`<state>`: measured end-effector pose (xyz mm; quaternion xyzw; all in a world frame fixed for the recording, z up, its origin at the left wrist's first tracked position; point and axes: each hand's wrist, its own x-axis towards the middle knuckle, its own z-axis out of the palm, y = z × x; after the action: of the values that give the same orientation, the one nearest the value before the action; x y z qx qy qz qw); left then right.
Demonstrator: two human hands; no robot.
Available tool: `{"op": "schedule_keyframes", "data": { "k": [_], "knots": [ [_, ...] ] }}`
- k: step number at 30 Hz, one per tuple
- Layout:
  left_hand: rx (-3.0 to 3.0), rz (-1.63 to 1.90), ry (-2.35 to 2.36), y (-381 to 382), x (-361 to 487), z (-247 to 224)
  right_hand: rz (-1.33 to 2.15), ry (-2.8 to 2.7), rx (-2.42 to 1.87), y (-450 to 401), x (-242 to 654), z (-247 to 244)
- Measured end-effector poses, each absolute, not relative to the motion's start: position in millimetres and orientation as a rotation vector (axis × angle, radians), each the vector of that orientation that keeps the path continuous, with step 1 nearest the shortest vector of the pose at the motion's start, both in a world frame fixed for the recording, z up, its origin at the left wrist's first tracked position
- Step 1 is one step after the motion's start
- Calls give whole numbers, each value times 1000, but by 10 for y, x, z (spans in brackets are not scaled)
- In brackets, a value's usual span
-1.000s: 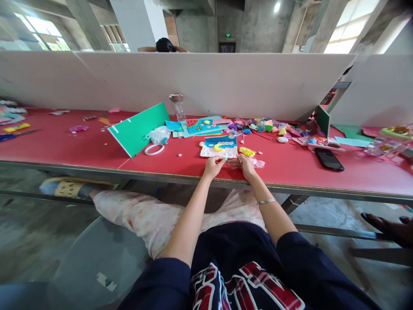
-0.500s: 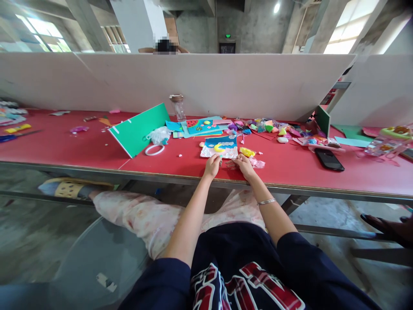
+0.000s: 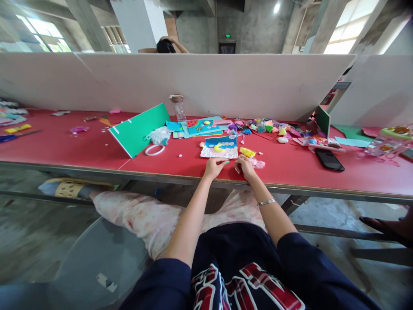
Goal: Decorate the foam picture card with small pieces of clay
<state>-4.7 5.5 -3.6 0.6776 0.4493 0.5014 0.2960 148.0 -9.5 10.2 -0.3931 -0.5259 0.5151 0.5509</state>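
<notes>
A small picture (image 3: 222,152) with a blue top, pale clay below and a yellow crescent lies flat near the table's front edge. My left hand (image 3: 215,167) is just in front of it, fingers pressed together and pointing right; anything between the fingertips is too small to name. Close by on the right, my right hand (image 3: 245,167) has its fingers curled, and what they hold, if anything, is hidden. A yellow packet (image 3: 247,152) and crumpled pink wrap (image 3: 257,163) lie beside my right hand.
A green board (image 3: 142,129) leans at the left, near a white ring (image 3: 154,150) and a glass jar (image 3: 178,107). Coloured papers (image 3: 203,127) and clay packets lie behind the picture. A black phone (image 3: 329,159) is at the right. A person's head shows beyond the partition.
My left hand's fingers have extended to the right, towards my right hand. My right hand's fingers have curled inwards. Beyond the partition, the person's arm now rests over the head.
</notes>
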Motion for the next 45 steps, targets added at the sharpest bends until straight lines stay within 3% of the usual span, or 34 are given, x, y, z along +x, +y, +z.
{"op": "schedule_keyframes", "data": {
  "k": [45],
  "knots": [
    [1804,1301,1184,60,-49,-60,1223,-1226,-916,-79,1464,89]
  ]
}}
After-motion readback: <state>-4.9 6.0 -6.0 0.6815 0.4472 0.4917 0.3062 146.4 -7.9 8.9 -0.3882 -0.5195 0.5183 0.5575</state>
